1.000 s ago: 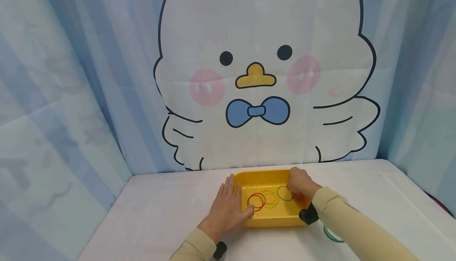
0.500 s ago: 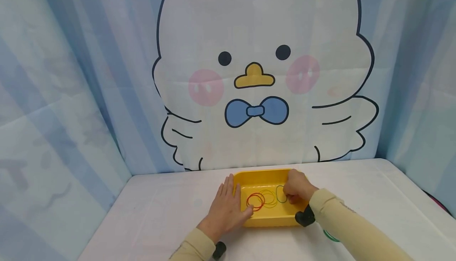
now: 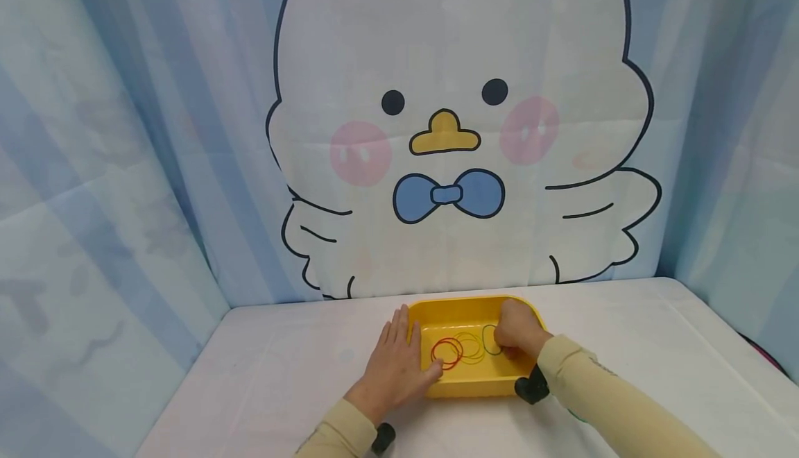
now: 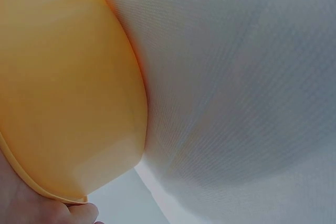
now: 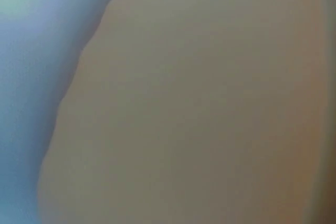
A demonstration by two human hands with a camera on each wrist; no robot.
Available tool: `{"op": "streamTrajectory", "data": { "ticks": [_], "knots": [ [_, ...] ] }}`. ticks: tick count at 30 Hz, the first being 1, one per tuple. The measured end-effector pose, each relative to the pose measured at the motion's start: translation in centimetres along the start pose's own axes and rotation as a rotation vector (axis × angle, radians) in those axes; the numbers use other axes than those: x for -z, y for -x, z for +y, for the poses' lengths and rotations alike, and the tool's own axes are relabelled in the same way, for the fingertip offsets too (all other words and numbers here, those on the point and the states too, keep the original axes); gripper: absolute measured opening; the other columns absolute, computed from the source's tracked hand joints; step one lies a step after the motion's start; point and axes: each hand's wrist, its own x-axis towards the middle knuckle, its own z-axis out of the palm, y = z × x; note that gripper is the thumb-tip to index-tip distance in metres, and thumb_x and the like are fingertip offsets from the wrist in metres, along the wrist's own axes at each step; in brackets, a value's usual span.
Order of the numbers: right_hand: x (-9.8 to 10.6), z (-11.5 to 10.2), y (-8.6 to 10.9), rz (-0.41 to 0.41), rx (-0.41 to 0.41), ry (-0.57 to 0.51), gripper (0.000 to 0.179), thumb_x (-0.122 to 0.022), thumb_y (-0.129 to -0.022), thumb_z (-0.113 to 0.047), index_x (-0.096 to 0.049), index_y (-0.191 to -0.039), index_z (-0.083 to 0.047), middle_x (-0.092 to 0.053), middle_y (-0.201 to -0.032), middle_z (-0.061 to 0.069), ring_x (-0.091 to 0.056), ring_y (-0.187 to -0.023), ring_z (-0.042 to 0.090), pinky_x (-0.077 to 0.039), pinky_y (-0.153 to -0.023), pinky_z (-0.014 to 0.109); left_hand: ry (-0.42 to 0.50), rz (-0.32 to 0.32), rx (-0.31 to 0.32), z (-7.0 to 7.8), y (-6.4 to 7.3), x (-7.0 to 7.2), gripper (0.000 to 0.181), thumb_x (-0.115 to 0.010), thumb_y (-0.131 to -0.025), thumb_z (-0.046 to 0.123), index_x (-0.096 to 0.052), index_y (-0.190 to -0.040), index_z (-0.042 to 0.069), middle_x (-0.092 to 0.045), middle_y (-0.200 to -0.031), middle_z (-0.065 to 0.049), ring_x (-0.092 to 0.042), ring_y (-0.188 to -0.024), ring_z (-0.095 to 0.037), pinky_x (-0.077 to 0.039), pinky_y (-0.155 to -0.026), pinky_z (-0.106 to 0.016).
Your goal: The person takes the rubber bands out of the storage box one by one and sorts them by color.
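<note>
A yellow plastic tray (image 3: 474,389) stands on the white table. My left hand (image 3: 393,368) rests along its left side with straight fingers, the thumb over the front left corner. In the left wrist view, the tray's outer wall (image 4: 73,87) shows above fingertips (image 4: 83,212) at the rim. Inside lie red rubber bands (image 3: 447,353), yellow rubber bands (image 3: 471,348) and a green rubber band (image 3: 484,338). My right hand (image 3: 519,327) reaches in at the right with curled fingers and pinches the green band's right side, which it covers. The right wrist view is a blur.
Another green band (image 3: 577,416) lies on the table (image 3: 299,375), mostly hidden under the right sleeve. A curtain printed with a cartoon bird (image 3: 449,250) hangs behind the table, with more curtains (image 3: 93,201) at both sides.
My right hand has shifted slightly left and lower in the tray. The green band beside it has gone from round to a narrower oval. My left hand stays in place.
</note>
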Motion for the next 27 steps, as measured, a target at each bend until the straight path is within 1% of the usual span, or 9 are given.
{"op": "streamTrajectory", "data": {
  "ticks": [3, 9, 11, 16, 20, 23, 27],
  "knots": [
    [-0.13, 0.02, 0.01, 0.0, 0.003, 0.0, 0.019, -0.067, -0.077, 0.004, -0.061, -0.094, 0.01, -0.057, -0.059, 0.008, -0.058, -0.044, 0.015, -0.04, -0.039, 0.016, 0.0, -0.003, 0.003, 0.0, 0.04, 0.06, 0.082, -0.04, -0.093, 0.057, -0.033, -0.153, 0.002, -0.012, -0.166, -0.019, -0.017, -0.154, -0.033, -0.02, -0.125, -0.047],
    [-0.27, 0.2, -0.06, -0.013, -0.019, -0.04, 0.017, -0.068, -0.078, 0.002, -0.061, -0.092, 0.009, -0.051, -0.057, 0.005, -0.056, -0.044, 0.015, -0.042, -0.041, 0.016, 0.003, 0.001, 0.0, 0.03, 0.06, 0.07, 0.081, -0.041, -0.093, 0.057, -0.034, -0.153, 0.002, -0.012, -0.166, -0.019, -0.017, -0.154, -0.033, -0.02, -0.125, -0.047],
    [-0.26, 0.39, -0.1, -0.014, -0.019, -0.057, 0.014, -0.067, -0.079, 0.001, -0.061, -0.089, 0.008, -0.048, -0.052, 0.002, -0.055, -0.042, 0.014, -0.042, -0.041, 0.016, 0.006, -0.002, 0.0, 0.01, -0.01, 0.01, 0.081, -0.04, -0.094, 0.056, -0.034, -0.153, 0.002, -0.011, -0.166, -0.019, -0.017, -0.154, -0.033, -0.019, -0.125, -0.047],
    [-0.15, 0.71, -0.21, -0.017, -0.014, -0.087, 0.01, -0.067, -0.079, 0.0, -0.063, -0.084, 0.008, -0.048, -0.049, 0.001, -0.054, -0.04, 0.012, -0.045, -0.042, 0.016, 0.009, -0.003, 0.0, -0.07, -0.09, -0.07, 0.081, -0.04, -0.093, 0.057, -0.034, -0.153, 0.002, -0.011, -0.166, -0.019, -0.016, -0.154, -0.033, -0.019, -0.125, -0.048],
    [-0.01, 0.71, -0.22, -0.032, -0.021, -0.114, 0.01, -0.067, -0.08, -0.001, -0.063, -0.084, 0.007, -0.05, -0.05, 0.001, -0.055, -0.04, 0.011, -0.047, -0.044, 0.017, 0.007, -0.003, 0.003, -0.08, -0.16, -0.07, 0.081, -0.04, -0.093, 0.057, -0.034, -0.153, 0.002, -0.011, -0.166, -0.019, -0.016, -0.154, -0.033, -0.019, -0.125, -0.047],
    [0.18, 0.66, -0.02, -0.046, -0.023, -0.152, 0.007, -0.066, -0.081, -0.001, -0.064, -0.078, 0.005, -0.053, -0.051, 0.002, -0.055, -0.04, 0.01, -0.049, -0.045, 0.017, 0.006, -0.005, 0.006, -0.07, -0.19, -0.08, 0.082, -0.04, -0.093, 0.057, -0.034, -0.153, 0.002, -0.011, -0.166, -0.018, -0.016, -0.154, -0.033, -0.019, -0.125, -0.047],
    [0.51, 0.54, 0.39, -0.068, -0.036, -0.226, 0.014, -0.065, -0.082, -0.002, -0.059, -0.07, 0.0, -0.054, -0.053, 0.003, -0.055, -0.041, 0.011, -0.05, -0.047, 0.018, 0.002, -0.004, 0.005, -0.08, -0.16, -0.12, 0.082, -0.04, -0.093, 0.058, -0.035, -0.152, 0.002, -0.012, -0.166, -0.019, -0.017, -0.154, -0.033, -0.02, -0.125, -0.047]
  ]
}}
